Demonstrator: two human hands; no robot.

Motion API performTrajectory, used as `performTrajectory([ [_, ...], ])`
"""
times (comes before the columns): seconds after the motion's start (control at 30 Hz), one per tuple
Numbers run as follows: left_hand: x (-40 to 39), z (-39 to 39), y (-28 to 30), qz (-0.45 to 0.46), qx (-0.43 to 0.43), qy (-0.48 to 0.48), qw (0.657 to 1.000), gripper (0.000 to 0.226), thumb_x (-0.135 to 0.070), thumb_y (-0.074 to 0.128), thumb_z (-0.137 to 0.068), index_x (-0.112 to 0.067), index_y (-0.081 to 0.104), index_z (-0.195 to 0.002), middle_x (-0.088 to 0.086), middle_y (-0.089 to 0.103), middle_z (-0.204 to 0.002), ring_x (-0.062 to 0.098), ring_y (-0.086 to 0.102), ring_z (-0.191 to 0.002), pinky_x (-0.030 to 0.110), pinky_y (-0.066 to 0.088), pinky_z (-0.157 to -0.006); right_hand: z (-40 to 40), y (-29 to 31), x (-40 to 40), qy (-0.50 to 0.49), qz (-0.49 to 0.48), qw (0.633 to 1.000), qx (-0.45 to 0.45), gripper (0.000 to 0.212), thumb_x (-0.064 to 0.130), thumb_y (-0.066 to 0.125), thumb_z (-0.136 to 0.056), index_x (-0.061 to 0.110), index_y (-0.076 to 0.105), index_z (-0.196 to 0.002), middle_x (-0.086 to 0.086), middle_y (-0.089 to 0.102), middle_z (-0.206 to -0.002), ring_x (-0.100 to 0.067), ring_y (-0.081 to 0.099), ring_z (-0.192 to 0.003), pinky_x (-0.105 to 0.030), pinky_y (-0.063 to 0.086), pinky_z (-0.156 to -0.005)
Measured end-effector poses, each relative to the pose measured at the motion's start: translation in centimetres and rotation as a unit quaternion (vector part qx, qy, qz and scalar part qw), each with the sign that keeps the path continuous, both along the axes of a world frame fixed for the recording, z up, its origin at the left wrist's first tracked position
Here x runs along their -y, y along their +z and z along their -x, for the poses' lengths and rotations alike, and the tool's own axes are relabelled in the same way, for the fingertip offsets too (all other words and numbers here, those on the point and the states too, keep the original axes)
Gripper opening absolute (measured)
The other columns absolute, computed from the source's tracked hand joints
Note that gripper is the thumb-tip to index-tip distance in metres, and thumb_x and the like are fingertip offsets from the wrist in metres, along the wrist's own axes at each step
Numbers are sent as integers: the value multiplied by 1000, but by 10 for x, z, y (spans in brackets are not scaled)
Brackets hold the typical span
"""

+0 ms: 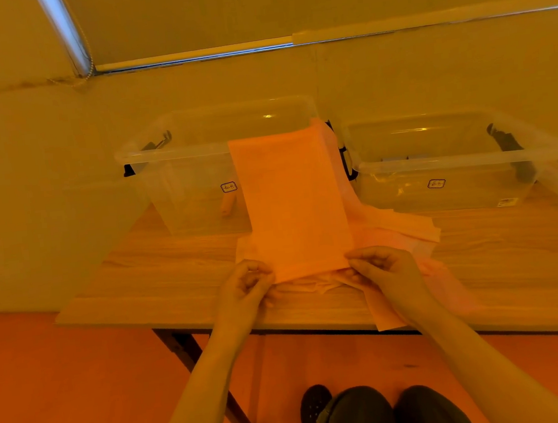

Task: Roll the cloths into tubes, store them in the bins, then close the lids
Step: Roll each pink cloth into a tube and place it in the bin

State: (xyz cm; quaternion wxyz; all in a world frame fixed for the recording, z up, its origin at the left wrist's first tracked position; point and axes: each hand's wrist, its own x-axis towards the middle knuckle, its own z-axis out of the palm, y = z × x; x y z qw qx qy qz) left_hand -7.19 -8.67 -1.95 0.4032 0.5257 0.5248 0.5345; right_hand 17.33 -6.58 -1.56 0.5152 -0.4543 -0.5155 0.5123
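A heavy amber-orange cast washes over your whole view, and it's dim and flat, with barely a shadow. Glare glints on the left bin (215,142) rim and the right bin (437,160). A pale strip of light leaks along the window blind (283,4) edge. Straight lines bow near the edges, and detail is soft throughout.

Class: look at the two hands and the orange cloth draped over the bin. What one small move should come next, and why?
Probably turn the near edge over to begin the roll. The left hand and right hand each pinch a near corner of the orange cloth, which lies flat and unrolled, its far end draped over the left bin. More cloths wait underneath.
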Motion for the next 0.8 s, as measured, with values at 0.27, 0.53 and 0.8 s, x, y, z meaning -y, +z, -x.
performTrajectory([
  [0.27, 4, 2, 2, 31, 18, -31, 999, 27, 1, 60, -88, -22, 72, -97, 2, 71, -90, 8, 66, -78, 20, 52, -69, -5, 2, 1, 20, 9, 999, 24, 25, 9, 72, -80, 14, 71, -104, -4, 74, -97, -18, 71, -87, -20, 55, -66],
  [0.53, 3, 1, 2, 35, 13, -10, 999, 14, -17, 67, -86, -28, 75, -92, 1, 74, -93, 16, 68, -92, 28, 53, -81, -4, 1, -1, 8, -18, 1000, -5, 11, 9, 64, -88, 6, 73, -94, -9, 75, -90, -24, 71, -90, -32, 56, -82],
  [0.8, 1, -2, 2, 52, 7, 24, 998, 11, -25, 67, -87, -27, 76, -92, -7, 73, -95, 12, 65, -96, 33, 51, -89, -4, 0, -2, -3, 0, 998, -66, 11, 9, 67, -83, 4, 74, -90, -18, 73, -90, -29, 70, -90, -36, 56, -83],
])
